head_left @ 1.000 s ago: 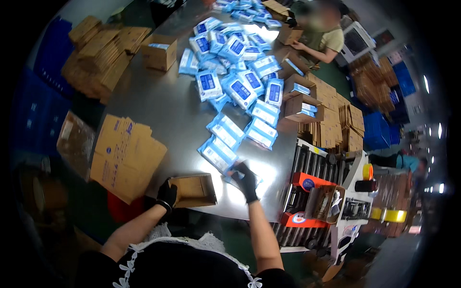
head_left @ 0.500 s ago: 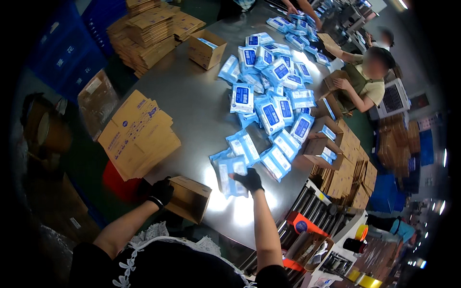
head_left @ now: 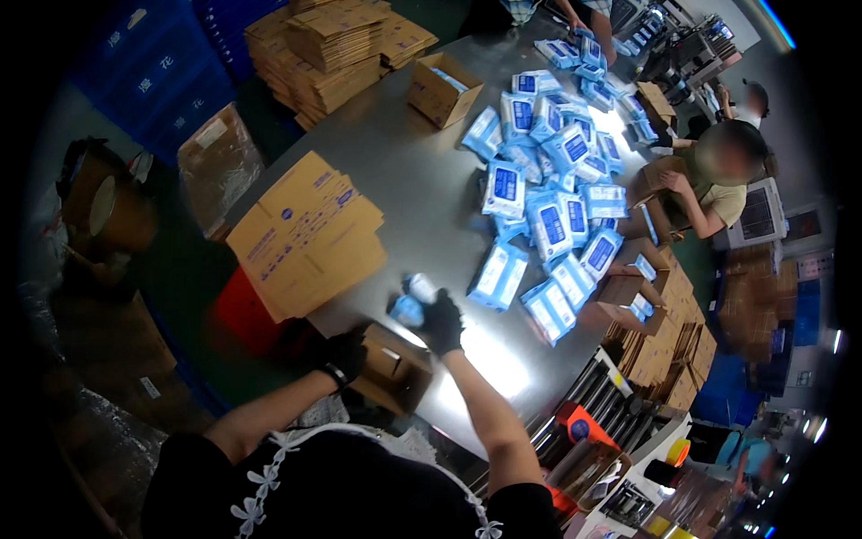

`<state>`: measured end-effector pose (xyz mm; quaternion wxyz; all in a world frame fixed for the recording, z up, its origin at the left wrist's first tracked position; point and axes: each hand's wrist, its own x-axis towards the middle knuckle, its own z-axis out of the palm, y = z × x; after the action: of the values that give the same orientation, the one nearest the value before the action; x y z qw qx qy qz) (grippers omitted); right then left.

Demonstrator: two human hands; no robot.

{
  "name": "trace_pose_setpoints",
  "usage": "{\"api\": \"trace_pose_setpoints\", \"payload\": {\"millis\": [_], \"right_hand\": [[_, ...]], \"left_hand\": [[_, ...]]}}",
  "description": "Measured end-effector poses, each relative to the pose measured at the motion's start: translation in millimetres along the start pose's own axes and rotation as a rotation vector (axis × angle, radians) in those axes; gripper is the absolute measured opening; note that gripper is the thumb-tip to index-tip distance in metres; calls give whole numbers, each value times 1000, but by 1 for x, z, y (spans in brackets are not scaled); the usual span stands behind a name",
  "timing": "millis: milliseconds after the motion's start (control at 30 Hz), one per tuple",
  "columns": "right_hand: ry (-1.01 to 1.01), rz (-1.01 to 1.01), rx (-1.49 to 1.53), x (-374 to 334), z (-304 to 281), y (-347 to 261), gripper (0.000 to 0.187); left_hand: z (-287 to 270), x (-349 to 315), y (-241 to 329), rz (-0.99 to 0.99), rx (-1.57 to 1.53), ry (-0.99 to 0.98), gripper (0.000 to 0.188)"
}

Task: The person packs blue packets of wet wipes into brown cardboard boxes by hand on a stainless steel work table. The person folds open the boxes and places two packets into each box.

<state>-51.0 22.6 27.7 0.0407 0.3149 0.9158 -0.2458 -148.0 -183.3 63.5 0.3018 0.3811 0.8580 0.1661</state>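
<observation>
My gloved left hand (head_left: pixel 344 353) grips the side of an open cardboard box (head_left: pixel 415 377) at the table's near edge. Something pale shows on the box's inner side, but I cannot make out what it is. Just beyond the box, my gloved right hand (head_left: pixel 443 325) is closed on blue-and-white wet wipe packs (head_left: pixel 418 288), seen end-on and slightly blurred; they look like two. Farther off on the metal table lies a loose heap of similar wipe packs (head_left: pixel 549 225).
Flattened cartons (head_left: pixel 310 238) lie at the table's left edge. A partly filled box (head_left: pixel 444 90) stands at the far side. More open boxes (head_left: pixel 633 301) line the right edge, near a co-worker's hand (head_left: pixel 675 182). A roller conveyor (head_left: pixel 588 395) sits at the lower right.
My right hand has lifted wipe packs off the near end of the heap and brought them left toward the box. My left hand stays on the box. The whole view has shifted.
</observation>
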Motion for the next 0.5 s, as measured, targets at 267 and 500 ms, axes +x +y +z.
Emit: {"api": "trace_pose_setpoints", "payload": {"millis": [267, 500], "right_hand": [[482, 36, 836, -92, -108, -41, 76], [128, 238, 254, -195, -57, -41, 51]], "left_hand": [[-5, 54, 31, 28, 119, -292, 29], [-17, 39, 86, 315, 245, -609, 59]]}}
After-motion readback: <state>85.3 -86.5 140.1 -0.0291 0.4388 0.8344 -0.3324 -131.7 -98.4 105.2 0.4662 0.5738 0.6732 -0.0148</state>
